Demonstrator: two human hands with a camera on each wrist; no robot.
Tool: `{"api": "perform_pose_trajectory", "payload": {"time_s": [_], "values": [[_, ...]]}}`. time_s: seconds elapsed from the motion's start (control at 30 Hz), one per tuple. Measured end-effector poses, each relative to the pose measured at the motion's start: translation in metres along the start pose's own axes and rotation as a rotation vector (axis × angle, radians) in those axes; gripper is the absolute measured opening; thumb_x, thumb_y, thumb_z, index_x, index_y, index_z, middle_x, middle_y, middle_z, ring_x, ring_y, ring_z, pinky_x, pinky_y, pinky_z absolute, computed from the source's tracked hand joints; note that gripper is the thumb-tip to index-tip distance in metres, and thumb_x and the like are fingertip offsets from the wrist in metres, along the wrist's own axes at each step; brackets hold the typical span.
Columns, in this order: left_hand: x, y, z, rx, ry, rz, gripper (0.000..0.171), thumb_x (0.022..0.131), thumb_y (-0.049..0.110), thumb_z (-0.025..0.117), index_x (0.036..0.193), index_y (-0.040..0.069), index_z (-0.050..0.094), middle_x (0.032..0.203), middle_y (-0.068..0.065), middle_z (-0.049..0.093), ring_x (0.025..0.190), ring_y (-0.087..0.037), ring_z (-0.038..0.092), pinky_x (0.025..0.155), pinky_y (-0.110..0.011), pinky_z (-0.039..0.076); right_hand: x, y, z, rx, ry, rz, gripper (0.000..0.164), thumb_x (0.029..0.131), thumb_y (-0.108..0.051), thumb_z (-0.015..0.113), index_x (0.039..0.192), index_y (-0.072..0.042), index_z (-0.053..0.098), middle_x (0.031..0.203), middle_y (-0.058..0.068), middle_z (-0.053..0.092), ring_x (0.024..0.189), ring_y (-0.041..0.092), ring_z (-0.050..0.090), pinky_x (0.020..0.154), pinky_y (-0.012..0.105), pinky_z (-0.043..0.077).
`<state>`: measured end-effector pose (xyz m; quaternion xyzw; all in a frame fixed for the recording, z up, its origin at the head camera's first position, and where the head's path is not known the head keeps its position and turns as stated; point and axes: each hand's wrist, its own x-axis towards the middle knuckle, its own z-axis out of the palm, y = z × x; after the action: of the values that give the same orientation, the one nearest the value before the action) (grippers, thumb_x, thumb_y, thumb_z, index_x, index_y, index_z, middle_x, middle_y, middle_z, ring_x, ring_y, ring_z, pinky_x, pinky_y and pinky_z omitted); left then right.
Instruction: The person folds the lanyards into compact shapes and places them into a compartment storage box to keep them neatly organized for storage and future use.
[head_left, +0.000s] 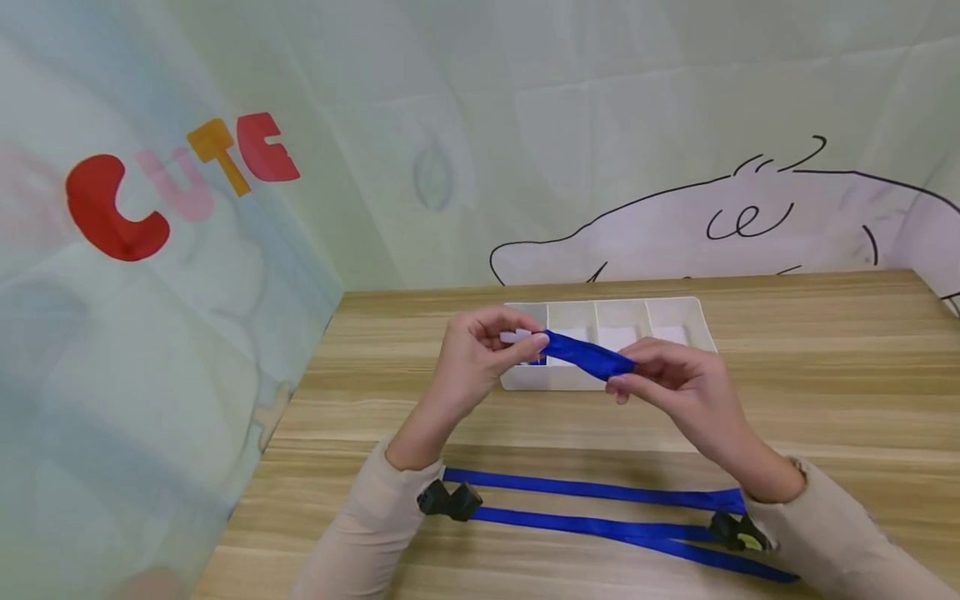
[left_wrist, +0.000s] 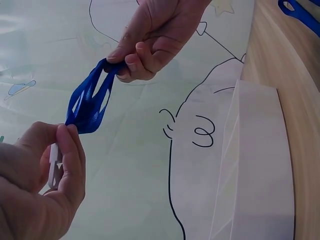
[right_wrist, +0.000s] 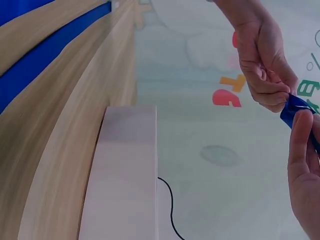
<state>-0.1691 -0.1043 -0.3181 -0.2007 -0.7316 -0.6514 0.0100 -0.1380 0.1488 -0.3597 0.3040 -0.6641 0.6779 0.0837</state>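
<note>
A folded blue lanyard [head_left: 588,354] is stretched between both hands above the tray. My left hand [head_left: 474,354] pinches one end, where a white plastic clip [left_wrist: 54,167] pokes out among the fingers. The other end is pinched between the thumb and fingers of my right hand [head_left: 686,390]. In the left wrist view the lanyard's ribbon hangs in several loose loops between the hands. Behind it stands a white compartment tray [head_left: 558,379], partly hidden by the hands. Something blue [head_left: 537,361] shows in its left compartment.
More blue straps [head_left: 592,489] lie across the wooden table [head_left: 360,392] beneath the forearms, their ends partly covered by the sleeves. Printed cloth walls [head_left: 420,100] rise behind the table and along its left side.
</note>
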Motion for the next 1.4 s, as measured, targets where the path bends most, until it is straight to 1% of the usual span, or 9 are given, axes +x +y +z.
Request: {"api": "perform_pose_trajectory", "payload": {"time_s": [0.1,0.27,0.47,0.67,0.97,1.1,1.23,1.33,1.4], "values": [[0.001,-0.001,0.000,-0.012,-0.006,0.002,0.009,0.089,0.002,0.074,0.096,-0.004,0.072,0.088,-0.010,0.071,0.069,-0.021,0.071,0.054,-0.021,0.050,0.001,0.000,-0.003,0.059,-0.013,0.043,0.014,0.089,0.013,0.067,0.099,0.004,0.070,0.086,0.014,0.072,0.067,0.020,0.068,0.063,0.028,0.059],[0.002,-0.001,0.001,-0.039,-0.023,-0.007,0.009,0.089,-0.001,0.073,0.097,-0.006,0.071,0.088,-0.011,0.071,0.070,-0.022,0.071,0.062,-0.025,0.057,0.003,0.004,-0.008,0.191,-0.090,0.067,0.013,0.090,0.014,0.064,0.096,0.003,0.068,0.082,0.015,0.071,0.063,0.021,0.067,0.058,0.028,0.058],[0.002,-0.001,0.002,-0.043,-0.032,-0.016,0.009,0.089,-0.002,0.072,0.097,-0.007,0.071,0.088,-0.010,0.070,0.070,-0.019,0.070,0.062,-0.024,0.056,0.006,0.009,-0.014,0.414,-0.201,0.123,0.018,0.094,0.016,0.055,0.097,0.003,0.067,0.086,0.015,0.071,0.071,0.020,0.069,0.064,0.028,0.059],[0.002,-0.002,0.002,-0.032,-0.029,-0.012,0.008,0.090,-0.001,0.072,0.097,-0.006,0.071,0.088,-0.009,0.070,0.070,-0.021,0.071,0.060,-0.024,0.056,0.007,0.010,-0.015,0.490,-0.227,0.175,0.022,0.096,0.017,0.051,0.098,0.002,0.067,0.087,0.013,0.072,0.075,0.017,0.069,0.068,0.027,0.059],[0.001,-0.003,0.002,-0.039,-0.019,-0.014,0.010,0.089,0.000,0.073,0.097,-0.005,0.072,0.089,-0.010,0.071,0.071,-0.022,0.071,0.062,-0.025,0.057,0.006,0.010,-0.016,0.480,-0.147,0.205,0.027,0.096,0.017,0.049,0.102,-0.001,0.068,0.092,0.012,0.074,0.080,0.018,0.072,0.072,0.027,0.059],[0.001,-0.005,0.004,-0.032,-0.001,0.003,0.009,0.089,0.001,0.074,0.096,-0.005,0.072,0.089,-0.010,0.071,0.073,-0.029,0.071,0.064,-0.027,0.058,0.005,0.011,-0.015,0.504,-0.111,0.199,0.028,0.098,0.016,0.047,0.102,-0.001,0.068,0.092,0.013,0.074,0.081,0.019,0.072,0.073,0.027,0.059],[0.001,-0.006,0.007,-0.027,0.032,0.029,0.009,0.088,0.001,0.075,0.095,-0.004,0.072,0.090,-0.010,0.072,0.077,-0.043,0.069,0.068,-0.037,0.060,0.005,0.012,-0.010,0.547,-0.060,0.160,0.028,0.100,0.015,0.043,0.100,0.001,0.067,0.089,0.013,0.073,0.079,0.019,0.070,0.073,0.026,0.058],[0.001,-0.008,0.010,-0.022,0.067,0.059,0.009,0.088,0.002,0.076,0.095,-0.004,0.073,0.091,-0.010,0.072,0.077,-0.046,0.068,0.068,-0.042,0.060,0.005,0.012,-0.006,0.562,-0.007,0.120,0.026,0.099,0.017,0.042,0.099,0.004,0.065,0.087,0.014,0.072,0.077,0.020,0.069,0.069,0.026,0.058],[0.001,-0.010,0.012,-0.013,0.090,0.077,0.010,0.088,0.003,0.076,0.094,-0.003,0.073,0.090,-0.010,0.072,0.075,-0.040,0.070,0.067,-0.040,0.060,0.006,0.011,-0.004,0.545,0.026,0.097,0.024,0.098,0.017,0.043,0.098,0.006,0.064,0.087,0.014,0.072,0.076,0.021,0.069,0.067,0.025,0.057]]}}
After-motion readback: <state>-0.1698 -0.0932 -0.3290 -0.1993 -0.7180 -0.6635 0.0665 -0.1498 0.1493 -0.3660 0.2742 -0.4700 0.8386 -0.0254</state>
